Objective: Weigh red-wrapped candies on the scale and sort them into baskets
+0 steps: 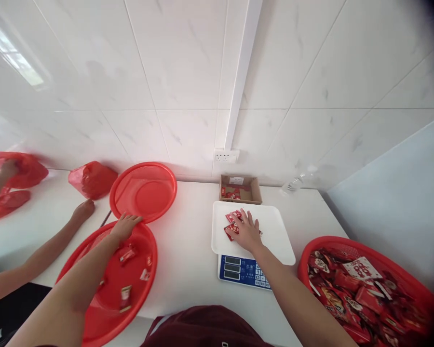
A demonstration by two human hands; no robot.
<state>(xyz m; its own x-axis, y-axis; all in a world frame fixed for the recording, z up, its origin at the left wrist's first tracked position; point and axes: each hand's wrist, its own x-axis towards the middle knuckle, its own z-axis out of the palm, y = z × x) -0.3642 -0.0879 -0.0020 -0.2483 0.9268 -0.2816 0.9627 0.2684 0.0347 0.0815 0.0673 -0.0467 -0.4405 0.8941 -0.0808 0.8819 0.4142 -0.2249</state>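
Observation:
My right hand lies spread over red packets on the white tray of a blue scale; its fingertips touch them. My left hand rests on the far rim of a red basket, fingers apart and partly over the edge. A few wrapped pieces, one of them a small packet, lie inside that basket.
A red basin and a cardboard box with packets stand by the wall. At the right is a full red basket. Another person's hands and red bags are at the left. A clear bottle lies behind.

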